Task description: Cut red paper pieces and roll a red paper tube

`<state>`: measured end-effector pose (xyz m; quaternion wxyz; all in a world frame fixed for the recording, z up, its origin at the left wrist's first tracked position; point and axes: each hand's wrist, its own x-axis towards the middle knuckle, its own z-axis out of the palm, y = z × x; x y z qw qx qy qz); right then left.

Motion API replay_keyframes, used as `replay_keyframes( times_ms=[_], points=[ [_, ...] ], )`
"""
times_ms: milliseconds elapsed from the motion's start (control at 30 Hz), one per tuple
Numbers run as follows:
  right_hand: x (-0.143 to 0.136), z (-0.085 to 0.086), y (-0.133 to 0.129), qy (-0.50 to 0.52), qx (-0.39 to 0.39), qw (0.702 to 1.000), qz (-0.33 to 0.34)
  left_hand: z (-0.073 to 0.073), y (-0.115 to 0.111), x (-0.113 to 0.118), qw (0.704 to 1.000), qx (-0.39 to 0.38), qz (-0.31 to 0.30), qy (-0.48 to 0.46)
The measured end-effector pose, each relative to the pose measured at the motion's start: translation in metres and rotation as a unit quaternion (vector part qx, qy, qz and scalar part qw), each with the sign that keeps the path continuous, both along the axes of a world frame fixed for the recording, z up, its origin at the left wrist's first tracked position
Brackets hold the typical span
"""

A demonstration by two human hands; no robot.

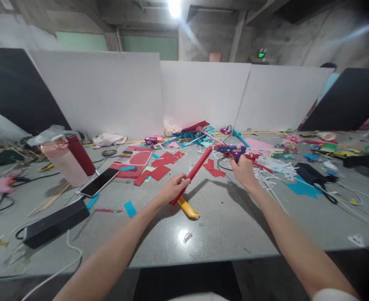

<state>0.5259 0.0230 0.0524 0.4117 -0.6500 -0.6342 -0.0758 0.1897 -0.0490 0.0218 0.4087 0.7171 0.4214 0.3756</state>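
My left hand (pixel 175 188) is closed round a long red rolled tube (pixel 200 165), held tilted with its upper end pointing away to the right. In my right hand (pixel 244 170) is a blue hot glue gun (pixel 232 149), its nozzle facing left near the tube's upper end. Whether nozzle and tube touch, I cannot tell. Below my left hand lies a yellow curved handle (pixel 189 209), the rest of it hidden by the tube and hand. Red paper pieces (pixel 214 168) lie on the table between the two hands.
Left on the grey table (pixel 222 230) are a phone (pixel 99 182), a black power strip (pixel 57 223) and a pink bottle (pixel 64 163). Shredded white paper (pixel 275 169) and a black adapter (pixel 314 177) with cables lie right. White panels (pixel 203 94) stand behind.
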Motion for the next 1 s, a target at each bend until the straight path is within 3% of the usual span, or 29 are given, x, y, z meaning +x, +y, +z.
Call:
replay_keyframes(
  times_ms=[500, 733, 1000],
  points=[
    [-0.0003, -0.0002, 0.0016, 0.004, 0.002, 1.0, 0.002, 0.001, -0.0015, -0.0004, 1.0, 0.02, 0.004, 0.011],
    [-0.0025, -0.0009, 0.0012, 0.043, 0.015, 0.999, 0.016, -0.0059, 0.003, -0.0001, 1.0, 0.011, -0.004, -0.014],
    [-0.0063, 0.0022, -0.002, 0.081, 0.039, 0.995, -0.03, -0.0053, 0.0028, 0.0002, 1.0, 0.014, 0.001, -0.016]
  ],
)
